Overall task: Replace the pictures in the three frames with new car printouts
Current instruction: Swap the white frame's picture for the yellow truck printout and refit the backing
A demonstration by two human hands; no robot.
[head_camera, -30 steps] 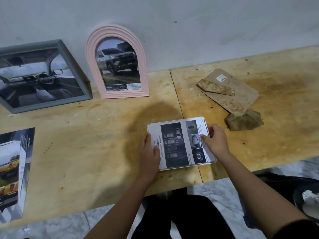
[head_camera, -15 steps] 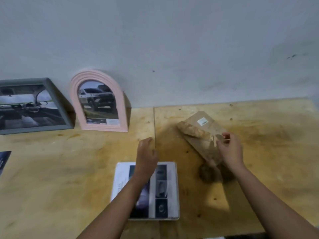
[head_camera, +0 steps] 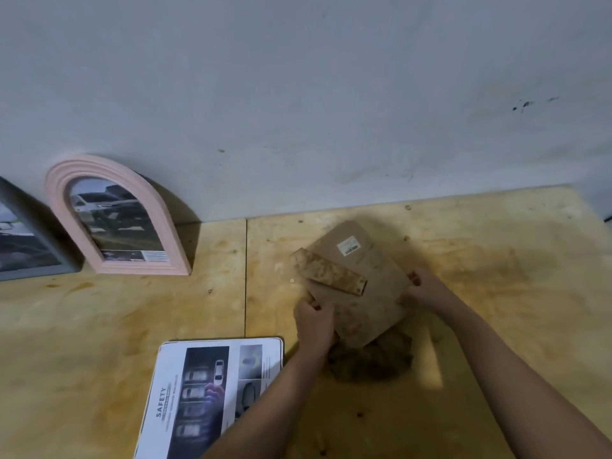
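Note:
A brown cardboard frame backing [head_camera: 371, 286] with a stained fold-out stand and a white sticker lies on the wooden table [head_camera: 132, 326]. My left hand [head_camera: 313, 321] grips its near left edge and my right hand [head_camera: 422, 288] grips its right edge. A white frame holding a car safety printout [head_camera: 205, 395] lies flat at the table's front, left of my left forearm. A pink arched frame [head_camera: 112, 217] with a truck picture leans on the wall. A grey frame [head_camera: 23, 246] with a car picture stands at the far left, cut off by the view's edge.
A crumpled brown wad [head_camera: 371, 359] lies under the near corner of the backing. The grey wall [head_camera: 331, 94] rises right behind the table. A seam runs across the tabletop between the two plywood sheets.
Both hands left the white frame with the safety printout. They moved right and took hold of the brown backing. The view tilted up toward the wall.

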